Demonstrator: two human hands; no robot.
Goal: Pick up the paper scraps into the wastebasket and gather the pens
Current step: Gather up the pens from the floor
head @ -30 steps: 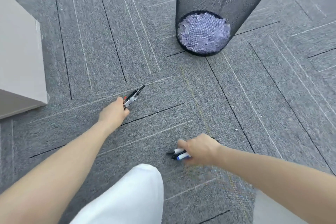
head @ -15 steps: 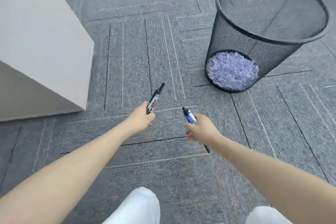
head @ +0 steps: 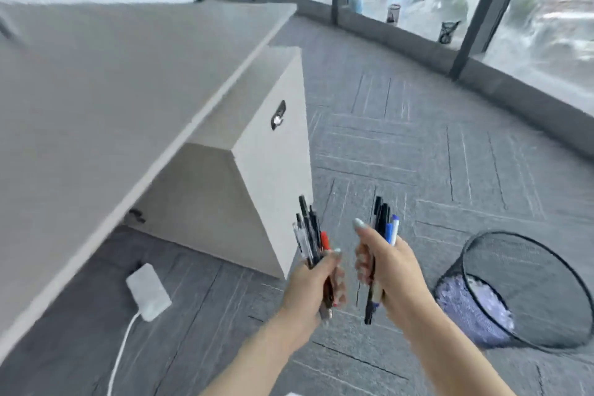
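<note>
Left hand [head: 313, 283]: fingers [head: 336, 281] curled tight round a bundle of pens [head: 310, 236], black, clear and one red. Right hand [head: 390, 270]: fingers [head: 362, 262] curled round a second bundle of pens [head: 385, 222], black and blue. Both bundles held near upright, long axes vertical, upper ends pointed toward the far floor, the two just apart. Mesh wastebasket [head: 546, 292] stood on carpet floor [head: 418, 154] right of the hands, paper scraps [head: 472, 309] heaped inside. Worktop [head: 112, 90] to the left.
</note>
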